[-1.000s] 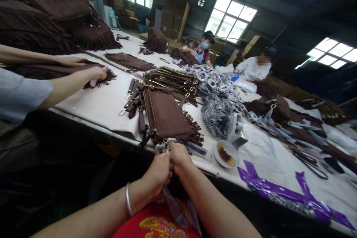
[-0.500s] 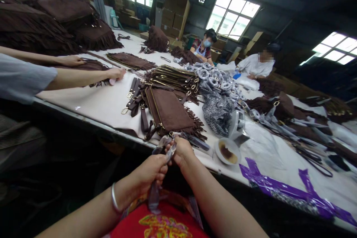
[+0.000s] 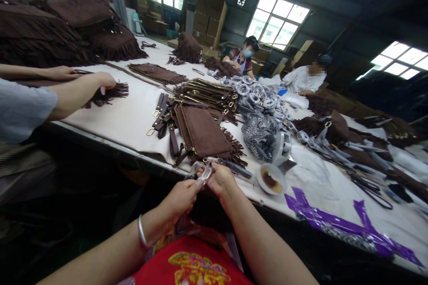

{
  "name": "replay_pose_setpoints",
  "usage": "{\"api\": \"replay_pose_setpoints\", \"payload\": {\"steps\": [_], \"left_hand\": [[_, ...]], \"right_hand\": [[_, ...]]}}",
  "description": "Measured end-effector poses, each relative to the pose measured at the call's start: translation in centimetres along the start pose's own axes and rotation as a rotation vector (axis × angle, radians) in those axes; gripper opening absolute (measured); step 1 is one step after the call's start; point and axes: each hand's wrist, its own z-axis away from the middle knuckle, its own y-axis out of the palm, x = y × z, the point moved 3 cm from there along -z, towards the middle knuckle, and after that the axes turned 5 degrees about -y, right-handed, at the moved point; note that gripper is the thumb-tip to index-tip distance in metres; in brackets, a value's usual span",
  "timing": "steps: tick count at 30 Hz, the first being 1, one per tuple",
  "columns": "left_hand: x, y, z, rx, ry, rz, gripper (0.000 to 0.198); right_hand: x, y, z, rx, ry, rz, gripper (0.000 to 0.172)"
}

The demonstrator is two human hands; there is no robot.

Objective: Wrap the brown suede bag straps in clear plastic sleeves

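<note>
My left hand (image 3: 183, 196) and my right hand (image 3: 220, 180) are together at the table's front edge, both closed on a plastic-wrapped strap (image 3: 206, 173). Clear film gleams between the fingertips; the strap's metal fitting cannot be made out clearly. Just beyond them lies a brown fringed bag (image 3: 209, 131) with gold zips, its near corner close to my fingers. Dark wrist straps (image 3: 162, 111) with gold clasps lie left of the bag. Behind it rests a stack of brown zipped pouches (image 3: 203, 91).
A bowl (image 3: 271, 179) with brown residue sits right of my hands, beside a patterned cloth (image 3: 259, 133) and a heap of wrapped coiled straps (image 3: 256, 93). Purple tape (image 3: 334, 222) runs along the right edge. A co-worker's hands (image 3: 100, 82) handle a fringed piece at left; two people work across the table.
My left hand has shifted slightly, and the wrapped strap's hanging end has left view below it. The co-worker's hands at left have moved left with the fringed piece.
</note>
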Motion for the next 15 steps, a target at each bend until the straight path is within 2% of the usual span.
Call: {"api": "replay_pose_setpoints", "payload": {"steps": [2, 4, 6, 8, 10, 12, 14, 15], "left_hand": [[0.2, 0.1, 0.0, 0.080, -0.096, 0.158, 0.044], [0.2, 0.1, 0.2, 0.120, -0.148, 0.234, 0.043], [0.1, 0.2, 0.4, 0.121, -0.180, 0.249, 0.044], [0.2, 0.2, 0.4, 0.118, -0.171, 0.239, 0.047], [0.3, 0.4, 0.0, 0.120, -0.148, 0.231, 0.051], [0.6, 0.5, -0.5, 0.111, -0.138, 0.210, 0.056], [0.7, 0.7, -0.7, 0.094, -0.135, 0.182, 0.059], [0.7, 0.9, -0.8, 0.083, -0.133, 0.169, 0.060]], "right_hand": [[0.7, -1.0, 1.8, 0.044, 0.018, 0.097, 0.011], [1.6, -2.5, 4.0, 0.059, -0.032, 0.279, 0.013], [3.0, -4.4, 6.2, 0.016, -0.154, 0.469, 0.024], [5.5, -6.9, 7.6, -0.076, -0.344, 0.620, 0.030], [9.4, -10.3, 8.4, -0.237, -0.584, 0.744, 0.031], [14.2, -14.5, 8.5, -0.516, -0.752, 0.835, 0.029], [18.5, -18.7, 7.9, -0.758, -0.702, 0.818, 0.027], [20.2, -20.3, 7.2, -0.797, -0.659, 0.802, 0.028]]}}
